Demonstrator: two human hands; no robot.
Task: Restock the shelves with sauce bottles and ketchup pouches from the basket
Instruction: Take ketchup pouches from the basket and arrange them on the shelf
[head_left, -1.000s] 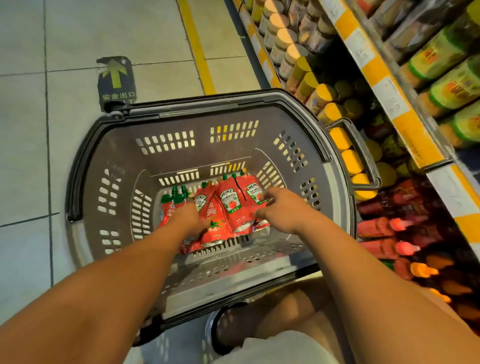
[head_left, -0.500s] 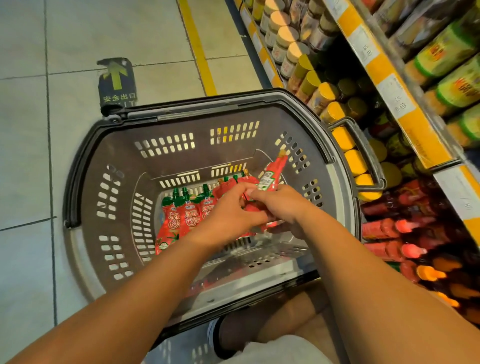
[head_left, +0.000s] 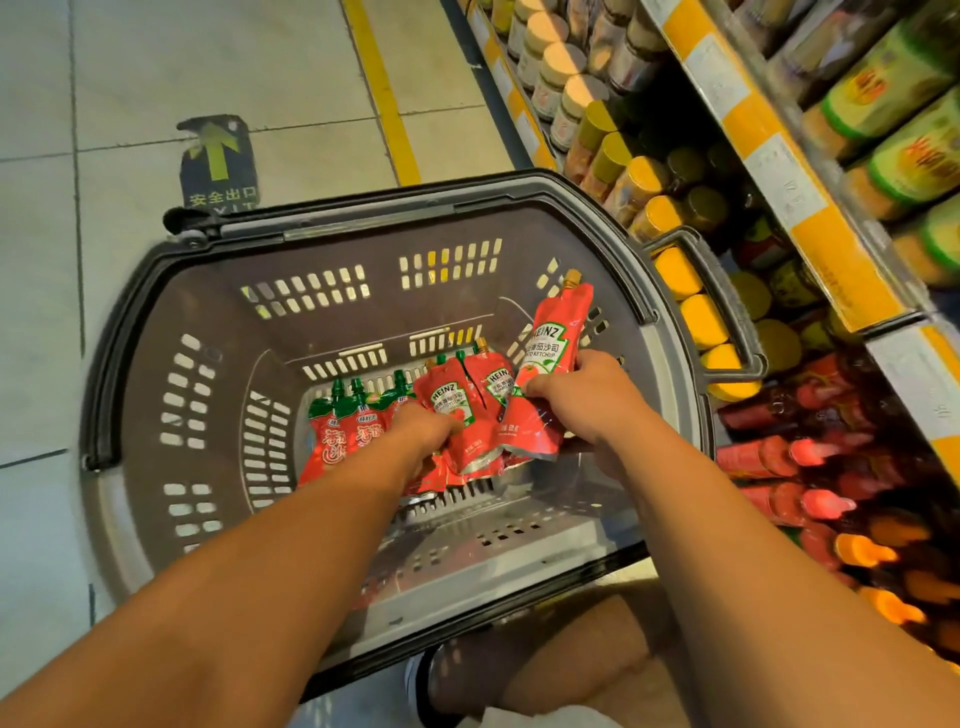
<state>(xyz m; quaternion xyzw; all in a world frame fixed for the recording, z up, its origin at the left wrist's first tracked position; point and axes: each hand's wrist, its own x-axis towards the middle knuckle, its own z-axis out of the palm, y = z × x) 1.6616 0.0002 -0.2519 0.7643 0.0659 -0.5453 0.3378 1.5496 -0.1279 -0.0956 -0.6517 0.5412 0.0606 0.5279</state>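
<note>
One ketchup pouch (head_left: 548, 358) pinched in right hand (head_left: 576, 397), raised inside basket (head_left: 374, 223), long axis up, spout away. Left hand (head_left: 423, 428) gripping second pouch (head_left: 457, 415) lower down. Shelves (head_left: 779, 171) right of basket, nearer right hand.

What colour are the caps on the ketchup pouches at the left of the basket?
Green, on the left ketchup pouches in the basket; the head view shows it.

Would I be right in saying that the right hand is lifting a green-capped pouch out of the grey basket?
Not quite: in the head view the right hand lifts a gold-capped Heinz pouch out of the grey basket; the green-capped pouches lie inside.
</note>
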